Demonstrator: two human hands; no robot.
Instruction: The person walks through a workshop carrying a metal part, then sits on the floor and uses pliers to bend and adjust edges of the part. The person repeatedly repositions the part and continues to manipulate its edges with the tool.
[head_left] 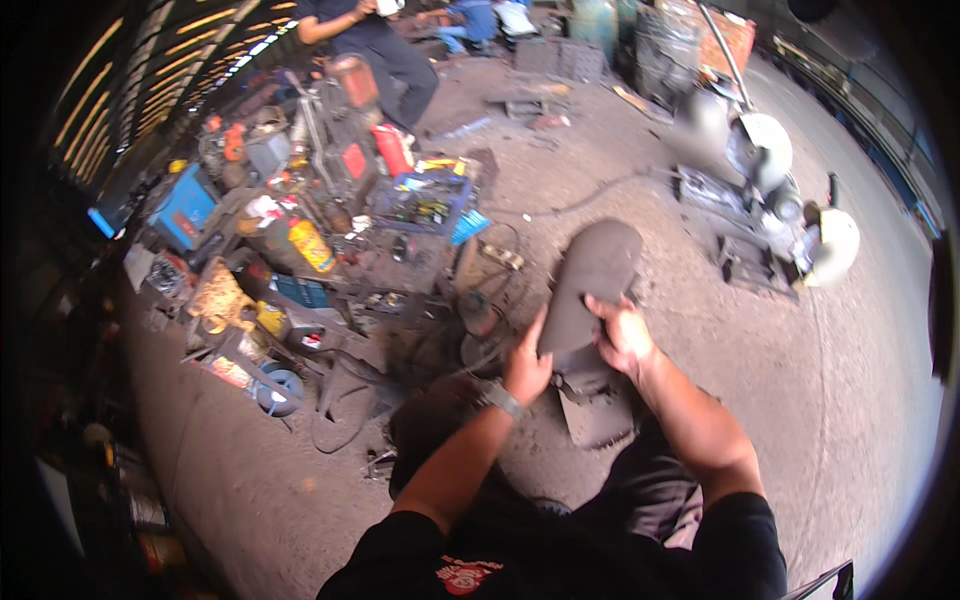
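Between my hands is a long brown-grey curved panel (600, 265) with a rounded far end, possibly a fender. My left hand (527, 365) grips its near left edge, the thumb lying along the side. My right hand (625, 338) is closed at its right edge, with fingertips over the upper face; what the fingers do underneath is hidden. Below the panel, between my knees, a flat grey-brown plate (597, 415) with a rough near edge is partly covered. A dark round power tool (478, 315) sits on the ground left of my left hand.
A blue crate (455, 195) of small parts, a yellow bottle (310, 245), a red container (392, 150) and a blue box (185, 208) clutter the left. Machines with pale round guards (762, 150) stand right. A cable (590, 197) crosses the floor. A person (370, 50) stands beyond the clutter.
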